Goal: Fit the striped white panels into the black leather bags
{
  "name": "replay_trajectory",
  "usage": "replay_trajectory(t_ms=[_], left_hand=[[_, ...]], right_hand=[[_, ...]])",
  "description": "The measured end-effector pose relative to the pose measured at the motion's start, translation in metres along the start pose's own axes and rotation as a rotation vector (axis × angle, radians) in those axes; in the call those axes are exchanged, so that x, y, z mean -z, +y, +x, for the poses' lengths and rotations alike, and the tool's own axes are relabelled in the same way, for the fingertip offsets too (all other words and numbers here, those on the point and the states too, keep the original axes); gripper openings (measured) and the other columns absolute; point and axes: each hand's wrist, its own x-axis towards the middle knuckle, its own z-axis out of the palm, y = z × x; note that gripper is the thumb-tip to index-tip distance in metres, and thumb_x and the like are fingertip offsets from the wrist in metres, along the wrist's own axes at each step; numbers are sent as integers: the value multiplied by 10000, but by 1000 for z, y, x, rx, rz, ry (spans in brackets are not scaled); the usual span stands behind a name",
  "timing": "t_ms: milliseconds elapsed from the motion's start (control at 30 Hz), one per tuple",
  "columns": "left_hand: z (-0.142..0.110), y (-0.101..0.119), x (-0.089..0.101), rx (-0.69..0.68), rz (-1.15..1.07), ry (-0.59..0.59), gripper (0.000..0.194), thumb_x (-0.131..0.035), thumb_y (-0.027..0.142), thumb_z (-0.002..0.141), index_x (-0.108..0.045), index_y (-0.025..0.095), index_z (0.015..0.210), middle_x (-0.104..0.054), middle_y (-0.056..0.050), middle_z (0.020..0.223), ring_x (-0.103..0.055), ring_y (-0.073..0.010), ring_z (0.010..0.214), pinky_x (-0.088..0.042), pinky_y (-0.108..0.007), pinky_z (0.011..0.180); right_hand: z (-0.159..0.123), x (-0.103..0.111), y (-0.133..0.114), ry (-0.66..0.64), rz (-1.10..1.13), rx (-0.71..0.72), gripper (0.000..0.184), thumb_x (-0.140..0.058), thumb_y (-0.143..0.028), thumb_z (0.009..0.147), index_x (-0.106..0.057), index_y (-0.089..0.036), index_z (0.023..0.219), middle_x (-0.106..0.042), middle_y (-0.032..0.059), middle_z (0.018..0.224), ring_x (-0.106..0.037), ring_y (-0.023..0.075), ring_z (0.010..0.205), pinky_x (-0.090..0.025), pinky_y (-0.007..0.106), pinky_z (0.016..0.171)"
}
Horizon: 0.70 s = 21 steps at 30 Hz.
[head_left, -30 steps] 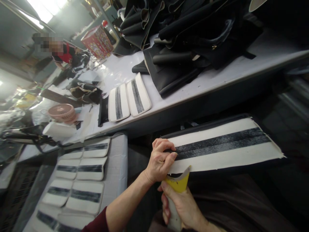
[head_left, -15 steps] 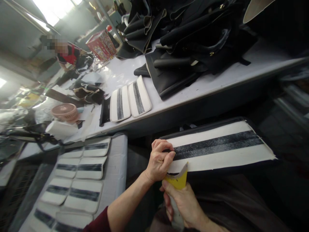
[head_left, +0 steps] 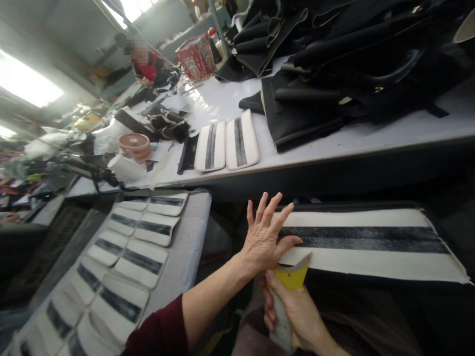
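The striped panel (head_left: 371, 263) lies at the right of the frame, its left end partly covered by the left hand (head_left: 260, 243), whose fingers are spread. Just below, the right hand (head_left: 297, 309) grips a yellow-headed tool (head_left: 293, 279), its tip overlapping the panel's lower edge. Unlike half a second ago, the left fingers are fanned out rather than curled.
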Motion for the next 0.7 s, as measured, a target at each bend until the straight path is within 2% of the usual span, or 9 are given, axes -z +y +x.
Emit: replay_trajectory(t_ms=[167,267,333,400,500,533,600,700], left_hand=[[4,16,-4,123,55,27,684,-589,514,901,-346,282,1497,-295,-85,1596,-132,-343,1495,95,-635,1160],[6,18,-6,211,-55,75,647,-570,479,924,-334,308,1502,-318,-74,1587,-185,-340,1482,68,-645,1162],[5,12,-9,304,-262,154,585,-513,457,960,-339,306,1498,-340,-76,1577,-246,-301,1468,-62,-596,1193],[1,5,-14,454,-571,330,509,-444,442,992,-387,273,1469,-399,-90,1540,-337,-248,1431,-208,-494,1194],[-15,1,-26,717,-1014,598,439,-402,444,1008,-498,217,1371,-505,-110,1451,-448,-224,1360,-306,-422,1160],[-24,3,-30,778,-1108,638,430,-404,444,1007,-524,202,1341,-529,-116,1428,-470,-231,1343,-324,-423,1150],[-44,12,-36,826,-1271,646,427,-420,439,1002,-548,185,1320,-549,-125,1410,-493,-247,1324,-358,-426,1131],[-73,27,-39,829,-1533,609,433,-487,427,980,-549,210,1350,-550,-105,1419,-493,-266,1327,-368,-424,1133]], right_hand=[[-3,11,-1,20,-10,34,586,-801,-673,614,-576,-146,735,-491,-51,467,-389,63,318,-353,197,310],[-8,10,-7,2,-39,79,600,-802,-684,606,-585,-140,737,-504,-39,472,-397,66,334,-381,212,337],[-11,10,-10,0,-45,105,590,-821,-660,598,-590,-140,752,-514,-37,485,-402,63,351,-385,210,356],[-14,11,-13,10,-37,127,569,-846,-621,590,-592,-140,758,-508,-43,488,-398,60,361,-371,203,366],[-21,20,-16,21,-68,151,535,-853,-574,611,-624,-125,792,-492,-45,488,-398,60,373,-346,196,371],[-24,24,-17,18,-93,159,522,-843,-563,634,-636,-121,815,-491,-44,496,-402,61,380,-344,195,376],[-32,34,-23,24,-178,175,505,-813,-561,680,-647,-123,867,-498,-39,525,-408,64,392,-341,197,383],[-48,45,-47,39,-490,219,527,-749,-612,723,-634,-148,944,-518,-23,559,-436,94,407,-352,225,392]])
